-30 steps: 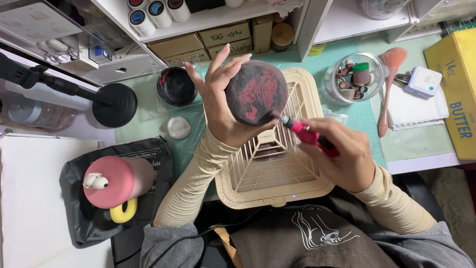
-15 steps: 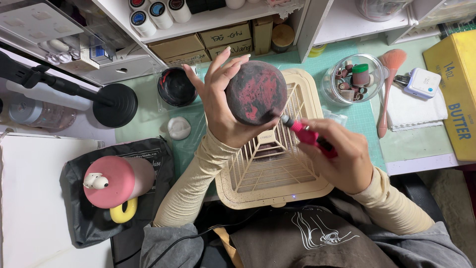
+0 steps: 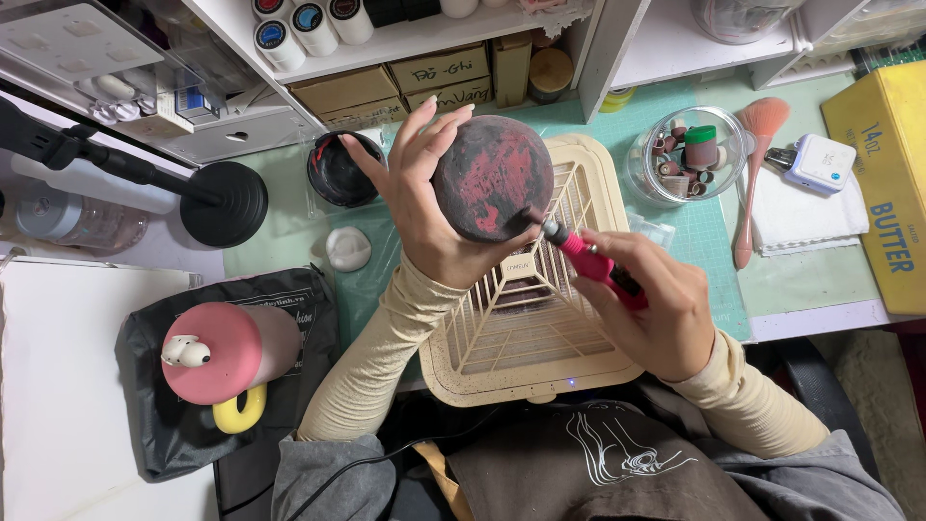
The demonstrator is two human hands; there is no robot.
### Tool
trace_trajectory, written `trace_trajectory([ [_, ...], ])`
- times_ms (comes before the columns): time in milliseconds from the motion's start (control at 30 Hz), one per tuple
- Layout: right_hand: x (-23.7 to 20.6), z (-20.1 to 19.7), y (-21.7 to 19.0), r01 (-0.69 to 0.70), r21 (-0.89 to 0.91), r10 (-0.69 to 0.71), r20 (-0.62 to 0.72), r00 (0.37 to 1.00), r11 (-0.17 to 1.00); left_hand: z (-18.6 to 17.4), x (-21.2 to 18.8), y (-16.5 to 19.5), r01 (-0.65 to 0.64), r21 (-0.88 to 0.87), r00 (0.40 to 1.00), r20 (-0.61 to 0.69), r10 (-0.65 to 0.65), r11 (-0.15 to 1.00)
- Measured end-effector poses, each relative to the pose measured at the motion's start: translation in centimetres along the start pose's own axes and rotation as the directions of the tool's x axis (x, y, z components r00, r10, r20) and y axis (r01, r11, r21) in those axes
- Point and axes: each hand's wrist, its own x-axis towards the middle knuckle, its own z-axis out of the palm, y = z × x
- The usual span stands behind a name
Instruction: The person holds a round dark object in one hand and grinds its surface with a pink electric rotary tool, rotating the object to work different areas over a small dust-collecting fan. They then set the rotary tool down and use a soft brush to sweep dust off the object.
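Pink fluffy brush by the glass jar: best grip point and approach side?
Grip the pink brush mid-handle, coming from above. It lies flat on the green mat, its handle slim and bare toward the person. Its bristle head sits close to the glass jar, and the white cloth borders its right side.

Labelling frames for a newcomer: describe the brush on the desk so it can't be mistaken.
Start at the beige slatted tray in the middle of the green desk mat, then go right past the clear round glass jar of small bits. The brush lies just right of that jar, beside a white cloth: the only long thing there, with a pink handle and fluffy peach bristles.
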Motion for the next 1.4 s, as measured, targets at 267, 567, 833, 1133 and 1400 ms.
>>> trace_trajectory([
  [267, 0.4, 0.2, -0.3, 0.001, -0.012, -0.001, 0.01, 1.0, 1.0, -0.1, -0.2, 0.3, 0.03, 0.05, 0.999, -0.016, -0.03, 0.998],
  [567, 0.5, 0.4, -0.6, 0.016, -0.036, -0.016, 0.005, 1.0, 0.999, 0.0, -0.2, 0.3, 0.041, 0.039, 0.999, -0.029, -0.04, 0.998],
  [833, 0.4, 0.5, -0.5, 0.074, -0.025, -0.074, -0.004, 0.997, 0.997, -0.1, -0.1, 0.4, 0.036, 0.038, 0.999, -0.038, -0.035, 0.999],
  [1133, 0.4, 0.7, -1.1, 0.108, -0.025, -0.108, 0.013, 0.994, 0.994, -0.1, -0.2, 0.5, 0.064, 0.025, 0.996, -0.063, -0.062, 0.998],
  [1400, 0.4, 0.7, -1.5, 0.023, -0.069, -0.023, -0.004, 1.0, 0.997, -0.2, -0.4, 0.6, 0.072, 0.042, 0.995, -0.072, -0.069, 0.997],
])
